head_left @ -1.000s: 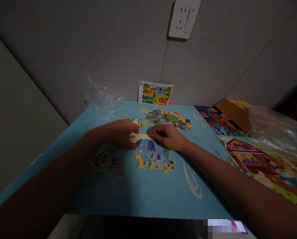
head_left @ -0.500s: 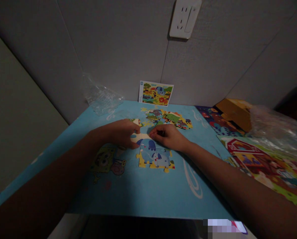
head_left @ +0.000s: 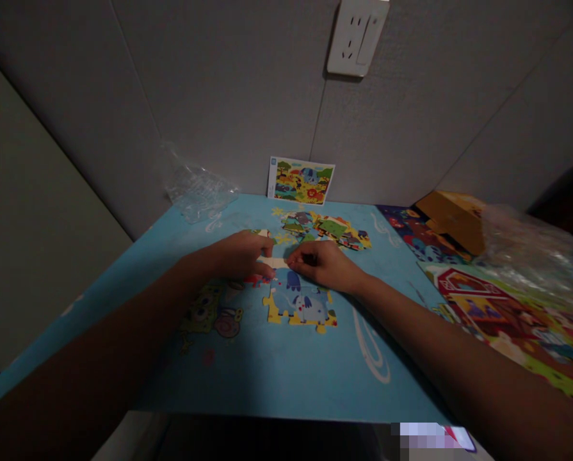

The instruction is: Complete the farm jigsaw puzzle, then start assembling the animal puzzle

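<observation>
A partly joined jigsaw puzzle [head_left: 279, 301] with blue elephants lies flat on the light-blue table. At its upper left edge, my left hand [head_left: 242, 255] has thumb and forefinger around a puzzle piece [head_left: 256, 280] showing some red; the hand covers most of it. My right hand [head_left: 327, 264] rests on the puzzle's top edge, its fingertips pinched together there and the other fingers curled. Behind the hands lies a heap of loose puzzle pieces [head_left: 334, 227]. Another piece [head_left: 263, 233] shows just beyond my left hand.
A picture card [head_left: 301, 181] leans against the wall beneath a socket [head_left: 358, 38]. Clear plastic wrap [head_left: 202, 192] sits at the back left. On the right are an orange-brown box [head_left: 452, 221], a plastic bag [head_left: 531, 250] and a farm-scene picture [head_left: 521, 320].
My left hand has shifted slightly right, its thumb now over the elephant's upper left edge. Red on the piece beneath it has come into view. My right hand has hardly moved.
</observation>
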The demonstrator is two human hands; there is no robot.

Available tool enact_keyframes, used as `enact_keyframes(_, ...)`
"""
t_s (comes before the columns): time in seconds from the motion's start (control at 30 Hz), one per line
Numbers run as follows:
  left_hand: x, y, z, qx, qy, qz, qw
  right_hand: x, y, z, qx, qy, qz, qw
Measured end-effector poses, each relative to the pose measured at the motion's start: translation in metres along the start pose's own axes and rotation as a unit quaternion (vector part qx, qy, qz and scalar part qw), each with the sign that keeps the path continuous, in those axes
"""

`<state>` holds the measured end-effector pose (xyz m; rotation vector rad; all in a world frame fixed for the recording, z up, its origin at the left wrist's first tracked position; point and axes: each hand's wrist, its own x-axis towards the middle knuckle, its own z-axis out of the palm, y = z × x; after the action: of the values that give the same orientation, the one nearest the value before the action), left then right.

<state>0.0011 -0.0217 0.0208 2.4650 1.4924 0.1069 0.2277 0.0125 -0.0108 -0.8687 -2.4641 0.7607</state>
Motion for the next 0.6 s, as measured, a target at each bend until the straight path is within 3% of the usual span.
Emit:
enact_keyframes(0.1, 0.003, 0.000, 0.003, -0.005, 0.011, -0.019, 1.000, 0.000, -0.002, -0.003, -0.026, 0.013, 0.003, 1.000)
enact_keyframes(0.17, 0.004, 0.001, 0.003, -0.008, 0.019, -0.025, 0.999, 0.001, -0.001, -0.008, -0.076, 0.075, 0.032, 0.994)
enact_keyframes(0.23, 0.004, 0.001, 0.004, -0.012, 0.031, -0.027, 0.999, 0.001, 0.002, -0.014, -0.144, 0.164, 0.080, 0.973)
enact_keyframes(0.3, 0.005, 0.000, 0.006, -0.015, 0.042, -0.024, 0.999, 0.002, 0.007, -0.019, -0.199, 0.214, 0.124, 0.948)
enact_keyframes(0.4, 0.007, 0.000, 0.010, -0.012, 0.061, -0.019, 0.998, 0.003, 0.017, -0.022, -0.237, 0.188, 0.140, 0.943)
enact_keyframes(0.6, 0.007, 0.005, 0.010, 0.018, 0.119, -0.039, 0.992, 0.004, 0.025, -0.021, -0.232, 0.150, 0.093, 0.956)
